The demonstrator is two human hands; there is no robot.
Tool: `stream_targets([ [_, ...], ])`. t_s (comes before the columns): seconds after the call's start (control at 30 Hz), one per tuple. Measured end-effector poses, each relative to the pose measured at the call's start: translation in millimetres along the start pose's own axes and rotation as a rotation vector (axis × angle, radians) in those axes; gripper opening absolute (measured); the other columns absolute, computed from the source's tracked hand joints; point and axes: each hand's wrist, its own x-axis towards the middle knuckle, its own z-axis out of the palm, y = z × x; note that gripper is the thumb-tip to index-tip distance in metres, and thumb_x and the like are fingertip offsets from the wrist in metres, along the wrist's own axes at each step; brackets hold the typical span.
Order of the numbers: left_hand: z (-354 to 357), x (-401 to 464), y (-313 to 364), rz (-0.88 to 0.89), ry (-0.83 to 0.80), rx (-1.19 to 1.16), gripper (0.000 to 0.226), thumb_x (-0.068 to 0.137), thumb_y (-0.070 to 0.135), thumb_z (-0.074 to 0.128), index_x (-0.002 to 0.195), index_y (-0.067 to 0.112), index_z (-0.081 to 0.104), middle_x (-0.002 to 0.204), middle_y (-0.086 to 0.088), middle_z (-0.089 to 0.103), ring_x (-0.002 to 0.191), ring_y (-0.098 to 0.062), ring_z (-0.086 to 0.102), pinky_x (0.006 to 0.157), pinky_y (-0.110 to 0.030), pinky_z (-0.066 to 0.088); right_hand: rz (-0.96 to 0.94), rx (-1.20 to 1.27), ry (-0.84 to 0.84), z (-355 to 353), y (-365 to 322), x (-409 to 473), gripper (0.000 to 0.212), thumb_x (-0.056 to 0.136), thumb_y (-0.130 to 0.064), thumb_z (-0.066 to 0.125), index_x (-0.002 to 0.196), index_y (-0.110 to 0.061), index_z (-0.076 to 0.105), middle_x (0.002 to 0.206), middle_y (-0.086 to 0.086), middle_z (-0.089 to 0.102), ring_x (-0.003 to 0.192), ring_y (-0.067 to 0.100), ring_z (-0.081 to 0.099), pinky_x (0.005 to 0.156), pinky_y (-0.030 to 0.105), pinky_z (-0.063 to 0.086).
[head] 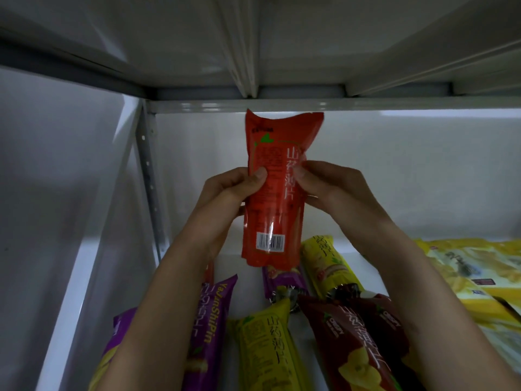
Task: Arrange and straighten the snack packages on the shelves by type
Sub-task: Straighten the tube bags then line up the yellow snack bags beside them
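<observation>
A: Hands first. What do you see?

B: I see both up in the middle of the white metal shelf bay. Left hand grips the left edge of a long red-orange foil snack packet, thumb on its printed back. Right hand pinches the right edge, fingers curled round it. Neither is loose.

A: Packet position?

B: Upright, held in the air above the shelf floor, barcode at the lower end, top crimp near the shelf above. Not touching the packs below, as far as I can tell.

A: What's lying on the shelf?

B: Near left, a purple foil pack with yellow lettering. Right of it, near centre, a yellow foil pack. Right again, a dark red foil pack with a chip picture. Further back, a second yellow pack, tilted, with a small purple pack just left of it, partly hidden by the red-orange one. Far right, flat yellow bags stacked; I can't count them.
</observation>
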Motion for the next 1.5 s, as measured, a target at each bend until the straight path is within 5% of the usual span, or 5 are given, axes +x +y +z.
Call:
stream_targets([
  [0.23, 7.4, -0.3, 5.3, -0.020, -0.071, -0.014, 0.041, 0.098, 0.047, 0.057, 0.121, 0.018, 0.074, 0.112, 0.003, 0.079, 0.105, -0.015, 0.075, 0.088, -0.029, 0.059, -0.024, 0.014, 0.110, -0.3, 5.2, 3.9, 0.016, 0.098, -0.025, 0.071, 0.105, -0.013, 0.079, 0.102, 0.006, 0.080, 0.100, 0.023, 0.077, 0.100, 0.051, 0.059],
  [0.73, 14.5, -1.3, 4.0, 0.031, 0.001, -0.050, 0.044, 0.092, 0.048, 0.061, 0.118, 0.015, 0.075, 0.109, 0.001, 0.080, 0.104, -0.016, 0.075, 0.087, -0.030, 0.059, -0.021, 0.003, 0.088, 0.1, 2.2, 1.5, 0.023, 0.102, -0.028, 0.066, 0.108, -0.010, 0.078, 0.102, 0.003, 0.081, 0.096, 0.020, 0.077, 0.092, 0.042, 0.063],
  [0.93, 10.7, -2.3, 4.3, 0.071, 0.078, -0.080, 0.031, 0.102, 0.032, 0.062, 0.123, 0.014, 0.074, 0.112, 0.001, 0.080, 0.104, -0.014, 0.076, 0.079, -0.020, 0.060, 0.021, 0.002, -0.017, 4.4, -1.3, 0.7, 0.024, 0.099, -0.035, 0.068, 0.112, -0.018, 0.077, 0.106, -0.006, 0.080, 0.100, 0.009, 0.076, 0.096, 0.033, 0.058],
  [1.23, 14.1, -0.5, 6.0, 0.002, 0.017, -0.048, 0.038, 0.090, 0.046, 0.064, 0.119, 0.024, 0.073, 0.112, 0.004, 0.079, 0.105, -0.015, 0.075, 0.091, -0.035, 0.055, -0.092, 0.048, 0.089, 6.6, 1.7, 0.4, 0.011, 0.097, -0.016, 0.072, 0.103, -0.023, 0.078, 0.103, -0.003, 0.082, 0.099, 0.015, 0.078, 0.095, 0.039, 0.062],
  [1.5, 12.1, -3.2, 6.3, 0.049, 0.043, -0.046, 0.028, 0.100, 0.033, 0.063, 0.117, 0.016, 0.076, 0.110, 0.000, 0.080, 0.103, -0.017, 0.076, 0.080, -0.024, 0.058, -0.101, 0.082, 0.119, 10.7, -0.8, 1.9, 0.017, 0.096, -0.028, 0.073, 0.108, -0.016, 0.077, 0.107, 0.000, 0.080, 0.103, 0.015, 0.076, 0.092, 0.034, 0.061],
])
